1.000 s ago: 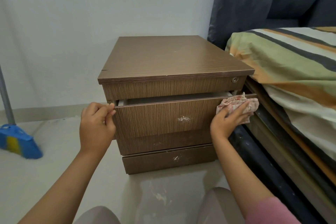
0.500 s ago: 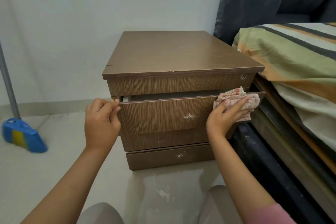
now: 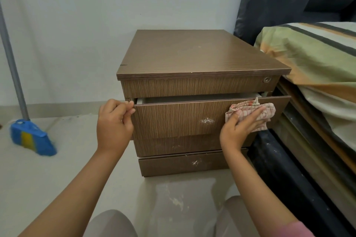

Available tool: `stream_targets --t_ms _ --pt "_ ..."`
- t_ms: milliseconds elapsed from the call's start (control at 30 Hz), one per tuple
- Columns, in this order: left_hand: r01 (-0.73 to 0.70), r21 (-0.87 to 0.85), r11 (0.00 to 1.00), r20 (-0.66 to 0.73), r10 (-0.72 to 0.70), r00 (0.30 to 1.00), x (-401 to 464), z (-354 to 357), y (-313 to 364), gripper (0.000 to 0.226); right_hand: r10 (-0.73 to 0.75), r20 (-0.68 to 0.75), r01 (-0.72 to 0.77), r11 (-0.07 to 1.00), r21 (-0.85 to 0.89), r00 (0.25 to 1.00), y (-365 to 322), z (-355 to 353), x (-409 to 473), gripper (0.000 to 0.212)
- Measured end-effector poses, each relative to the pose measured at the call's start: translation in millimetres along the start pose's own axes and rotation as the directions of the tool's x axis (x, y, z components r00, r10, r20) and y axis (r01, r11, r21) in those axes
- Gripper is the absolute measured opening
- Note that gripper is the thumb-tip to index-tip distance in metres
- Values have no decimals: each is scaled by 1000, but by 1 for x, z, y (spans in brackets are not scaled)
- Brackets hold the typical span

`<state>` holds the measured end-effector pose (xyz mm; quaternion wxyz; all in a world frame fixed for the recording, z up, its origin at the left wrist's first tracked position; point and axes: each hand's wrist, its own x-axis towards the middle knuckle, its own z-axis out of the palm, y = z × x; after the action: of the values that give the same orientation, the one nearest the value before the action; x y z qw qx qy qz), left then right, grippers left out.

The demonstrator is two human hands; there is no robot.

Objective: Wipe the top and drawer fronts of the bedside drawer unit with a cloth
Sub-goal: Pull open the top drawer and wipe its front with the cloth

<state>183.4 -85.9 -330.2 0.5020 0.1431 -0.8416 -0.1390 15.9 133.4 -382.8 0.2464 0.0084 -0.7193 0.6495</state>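
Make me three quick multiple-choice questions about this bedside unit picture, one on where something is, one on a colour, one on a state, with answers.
1. Where is the cloth?
A. on the unit's top
B. against the pulled-out drawer front, right end
C. on the floor

2. What colour is the broom head?
A. blue and yellow
B. red
C. black

3. How is the second drawer?
A. fully shut
B. removed
C. partly open

Answers: 1 B, the right hand presses it there. 2 A, blue with a yellow band. 3 C, a gap shows behind its front, whose left edge the left hand grips.

Bare forearms; a pink sleeve (image 3: 300,230) on the right arm; light grey trousers (image 3: 111,225) at the knees.
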Motion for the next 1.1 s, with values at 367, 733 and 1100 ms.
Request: stream_targets --t_ms 367,733,1100 --pt "-4 -25 1000 2 4 1000 2 -1 -2 11 -130 139 140 988 -65 982 11 22 -40 76" --pt "28 -21 999 -9 -28 1000 0 1 -2 10 -68 69 69 998 -10 995 -7 13 -21 76" --pt "14 -16 1000 -1 -14 1000 0 0 -3 10 -164 255 184 981 -59 953 8 50 -97 79"
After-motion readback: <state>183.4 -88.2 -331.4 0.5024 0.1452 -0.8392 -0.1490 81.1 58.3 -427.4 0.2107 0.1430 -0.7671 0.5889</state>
